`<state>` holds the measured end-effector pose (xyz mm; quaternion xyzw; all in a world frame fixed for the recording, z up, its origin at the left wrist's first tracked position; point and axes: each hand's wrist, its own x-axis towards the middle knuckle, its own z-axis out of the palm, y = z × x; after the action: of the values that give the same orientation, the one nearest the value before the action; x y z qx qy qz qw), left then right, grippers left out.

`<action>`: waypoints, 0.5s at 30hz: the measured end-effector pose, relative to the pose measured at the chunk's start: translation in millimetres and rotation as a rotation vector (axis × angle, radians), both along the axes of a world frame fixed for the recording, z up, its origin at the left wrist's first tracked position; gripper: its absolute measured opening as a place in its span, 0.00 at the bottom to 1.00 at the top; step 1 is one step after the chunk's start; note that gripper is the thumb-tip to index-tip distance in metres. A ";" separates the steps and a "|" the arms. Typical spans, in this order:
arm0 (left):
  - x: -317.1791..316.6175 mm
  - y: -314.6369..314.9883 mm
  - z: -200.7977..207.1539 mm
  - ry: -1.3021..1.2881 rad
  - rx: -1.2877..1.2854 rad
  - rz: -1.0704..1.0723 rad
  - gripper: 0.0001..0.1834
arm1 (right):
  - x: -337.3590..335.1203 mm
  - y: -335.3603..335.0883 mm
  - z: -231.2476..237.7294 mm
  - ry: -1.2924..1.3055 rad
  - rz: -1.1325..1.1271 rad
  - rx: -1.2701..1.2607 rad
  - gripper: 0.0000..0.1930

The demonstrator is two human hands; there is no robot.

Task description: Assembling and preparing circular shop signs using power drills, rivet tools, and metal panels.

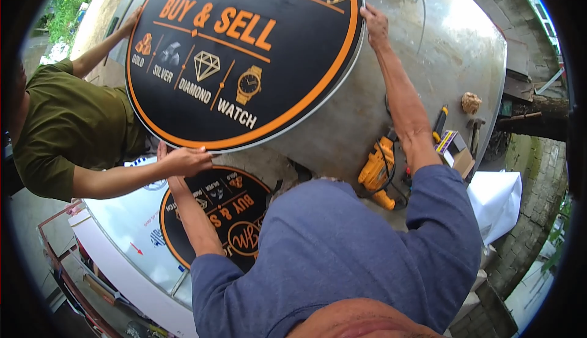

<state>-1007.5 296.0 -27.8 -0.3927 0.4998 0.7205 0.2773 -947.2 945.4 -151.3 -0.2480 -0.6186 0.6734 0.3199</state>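
A large round black sign (293,87) with an orange ring, orange and white lettering and small pictures is held tilted over a metal-topped table (452,51). My right hand (375,25) grips its right rim, arm stretched out. My left hand (162,152) is at the lower left rim, partly hidden behind a co-worker's forearm; its fingers reach up to the edge. The co-worker, in an olive shirt (79,130), holds the same sign with one hand (191,161) at the lower rim and the other (131,21) at the left rim.
Below lies a second round black-and-orange sign (214,216), by a pale printed panel (116,222). Along the table's right side are a yellow power tool (377,170) with a cord, a yellow-black hand tool (440,123), a small box (455,151), a hammer (476,129) and a tan lump (471,102). White sheeting (498,203) hangs nearby.
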 end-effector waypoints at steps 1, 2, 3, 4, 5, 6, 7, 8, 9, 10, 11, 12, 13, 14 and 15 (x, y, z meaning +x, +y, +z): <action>0.6 -11.5 -12.0 0.176 -0.043 -0.237 0.37 | 2.1 4.1 -1.7 -0.010 -0.017 -0.011 0.18; -10.6 -40.1 -27.2 -0.112 0.247 -0.173 0.34 | -1.8 3.3 -3.8 -0.025 -0.010 -0.026 0.18; -24.8 -65.8 -39.6 -0.391 0.540 -0.096 0.36 | -9.3 3.4 -5.0 0.021 -0.007 -0.057 0.19; -30.9 -66.9 -49.6 -0.332 0.407 -0.112 0.39 | -8.4 7.8 -8.6 0.058 -0.020 -0.077 0.19; -32.1 -79.8 -53.2 -0.257 0.267 -0.113 0.42 | -13.1 4.5 -7.6 0.054 -0.010 -0.088 0.19; -35.4 -96.4 -54.7 -0.255 0.256 -0.097 0.42 | -18.8 -0.9 -6.2 0.043 -0.012 -0.101 0.19; -32.1 -140.0 -47.8 -0.422 0.415 0.028 0.40 | -37.9 -18.4 -3.1 0.052 0.017 -0.131 0.20; -29.4 -162.8 -40.2 -0.590 0.591 0.134 0.42 | -52.2 -22.1 -9.3 0.070 0.011 -0.134 0.19; -1.4 -67.7 -75.9 -0.676 0.616 0.079 0.42 | -23.2 8.4 -27.9 0.009 -0.055 -0.083 0.19; -2.1 -17.2 -53.8 -0.690 0.430 0.177 0.34 | -13.0 18.9 -32.0 -0.013 -0.084 -0.027 0.19; -27.7 -14.6 -9.3 -0.672 0.239 0.294 0.28 | -15.1 17.5 -29.4 -0.016 -0.087 0.014 0.18; -21.8 56.8 34.1 -1.216 0.443 0.931 0.14 | -5.8 27.5 -32.3 -0.033 -0.140 0.054 0.17; -17.2 58.2 48.3 -1.201 0.452 0.949 0.14 | -13.0 19.3 -29.0 -0.024 -0.121 0.045 0.17; -14.4 58.1 57.0 -1.246 0.464 1.023 0.12 | -16.8 13.0 -25.9 -0.023 -0.097 0.040 0.18; -13.0 56.6 60.8 -1.295 0.475 1.091 0.12 | -20.1 8.8 -22.6 -0.024 -0.079 0.039 0.18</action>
<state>-1020.5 352.6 33.1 -0.8403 -0.1762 0.4730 0.1977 -967.3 954.2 -174.0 -0.2739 -0.6251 0.6451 0.3434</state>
